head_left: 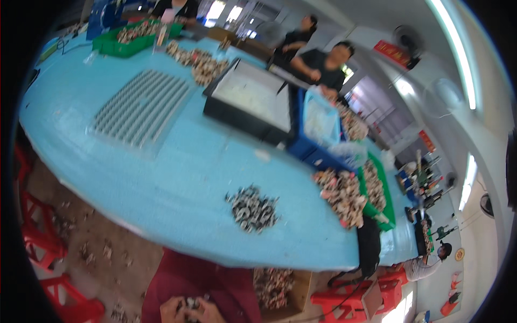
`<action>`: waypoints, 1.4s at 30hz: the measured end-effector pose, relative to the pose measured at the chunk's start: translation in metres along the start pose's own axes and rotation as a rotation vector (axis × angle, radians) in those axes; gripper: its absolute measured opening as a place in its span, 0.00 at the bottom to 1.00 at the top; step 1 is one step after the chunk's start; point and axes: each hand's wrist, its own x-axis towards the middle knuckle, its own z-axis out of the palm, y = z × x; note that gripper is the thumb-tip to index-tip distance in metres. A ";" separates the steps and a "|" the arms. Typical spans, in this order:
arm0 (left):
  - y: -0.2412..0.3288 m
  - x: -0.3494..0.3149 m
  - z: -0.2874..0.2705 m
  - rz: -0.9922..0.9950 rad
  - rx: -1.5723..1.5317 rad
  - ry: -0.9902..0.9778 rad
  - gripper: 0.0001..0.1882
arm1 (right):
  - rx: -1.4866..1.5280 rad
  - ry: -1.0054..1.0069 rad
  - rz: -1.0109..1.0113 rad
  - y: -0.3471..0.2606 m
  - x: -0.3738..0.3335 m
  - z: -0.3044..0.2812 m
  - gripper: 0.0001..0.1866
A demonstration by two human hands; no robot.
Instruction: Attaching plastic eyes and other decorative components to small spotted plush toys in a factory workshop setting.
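Note:
Low in the picture, over the maroon cloth [194,274] on my lap, my left hand [171,310] and my right hand [209,311] are close together. Both have their fingers bent inward around something small, dark and greyish; its kind is too small to make out. On the table's near side, ahead and to the right of my hands, lies a loose heap of small black and silver pieces [252,209]. Beside my lap on the right stands a cardboard box [301,293] holding many small beige and reddish pieces.
The blue-covered table [161,188] carries a ridged grey tray [142,107], a black bin [242,121], a blue crate [309,153], green trays [385,215] and beige heaps [344,199]. Red stools [344,304] stand around it. Several people are beyond and beside it.

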 end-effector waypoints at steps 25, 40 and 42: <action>0.018 0.014 -0.009 -0.047 -0.011 -0.031 0.13 | 0.098 -0.025 0.169 -0.018 0.012 -0.007 0.19; 0.050 0.016 -0.023 -0.847 -1.128 -0.524 0.20 | 0.142 -0.081 -0.018 -0.019 0.010 -0.046 0.05; 0.046 0.008 -0.023 -0.925 -1.189 -0.527 0.20 | 0.075 -0.041 -0.002 -0.021 0.005 -0.042 0.06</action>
